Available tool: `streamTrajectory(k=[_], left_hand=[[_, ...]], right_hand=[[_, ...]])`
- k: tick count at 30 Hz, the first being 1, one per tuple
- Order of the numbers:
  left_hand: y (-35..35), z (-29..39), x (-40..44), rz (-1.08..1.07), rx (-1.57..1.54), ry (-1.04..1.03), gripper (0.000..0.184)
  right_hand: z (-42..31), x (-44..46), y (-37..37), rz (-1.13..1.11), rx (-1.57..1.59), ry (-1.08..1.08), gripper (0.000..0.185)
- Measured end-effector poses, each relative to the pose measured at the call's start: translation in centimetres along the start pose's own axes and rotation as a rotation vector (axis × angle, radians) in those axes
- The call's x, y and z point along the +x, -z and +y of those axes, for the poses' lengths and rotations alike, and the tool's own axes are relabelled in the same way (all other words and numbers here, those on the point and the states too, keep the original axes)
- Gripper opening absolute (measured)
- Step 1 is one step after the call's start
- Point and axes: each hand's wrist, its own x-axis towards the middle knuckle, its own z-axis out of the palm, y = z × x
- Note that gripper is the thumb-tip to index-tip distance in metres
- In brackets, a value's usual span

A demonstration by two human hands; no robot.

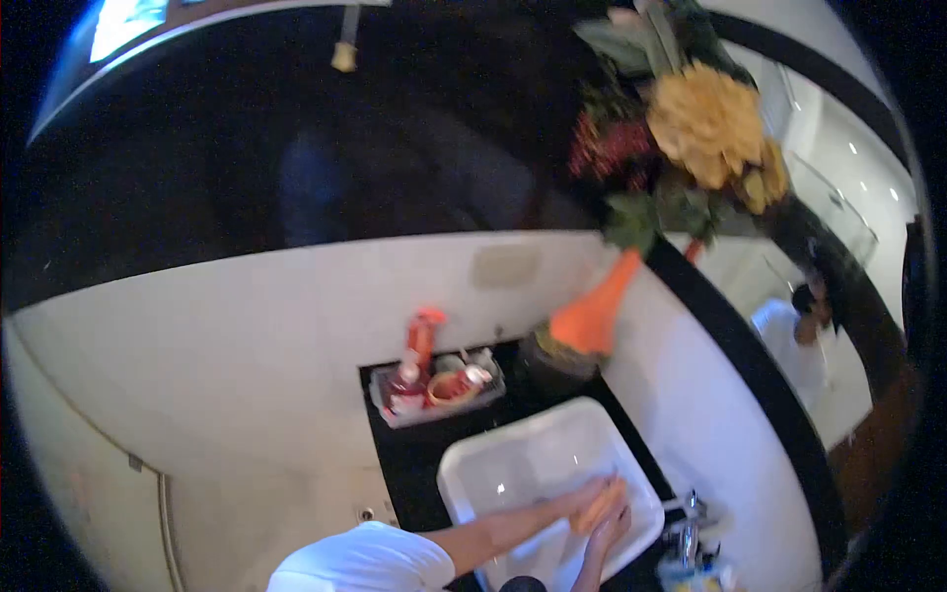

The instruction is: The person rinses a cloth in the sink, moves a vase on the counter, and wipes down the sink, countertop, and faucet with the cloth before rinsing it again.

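Both hands are together over the right side of the white sink (pixel 464 479), near the faucet (pixel 690 538). My left hand (pixel 584 498) reaches in from the left, its fingers closed against an orange object (pixel 604 505). Just below it, my right hand (pixel 614 528) is closed round the lower side of the same object. What this object is cannot be made out; it is small and blurred, and the fingers partly cover it.
A tray (pixel 434 414) with red bottles and small containers stands on the black counter (pixel 404 474). Behind the sink is a dark pot (pixel 557 370) with an orange neck-like piece (pixel 597 311) and flowers (pixel 705 123). A black-framed mirror (pixel 789 434) hangs at the right.
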Motion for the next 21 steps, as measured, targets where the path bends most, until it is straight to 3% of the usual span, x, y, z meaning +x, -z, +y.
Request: streamTrajectory(k=[1,2,7,15,21], left_hand=[[0.2,0.2,0.0,0.014,0.012,0.009,0.028],[0.4,0.1,0.0,0.018,0.028,0.013,0.029],[0.8,1.0,-1.2,0.036,0.043,0.022,0.030],[0.0,0.8,-1.4,0.024,0.041,0.033,0.032],[0.9,1.7,-1.9,0.013,-0.001,0.046,0.034]], right_hand=[[-5.1,-2.8,-1.5,-0.054,-0.429,0.127,0.044],[-4.8,-3.4,-1.5,-0.047,-0.494,0.267,0.043],[-1.7,-2.4,1.1,-0.024,-0.367,0.358,0.038],[-2.6,-3.2,-0.5,-0.065,-0.409,0.466,0.031],[-1.1,-1.0,1.3,-0.012,-0.328,0.462,0.028]])
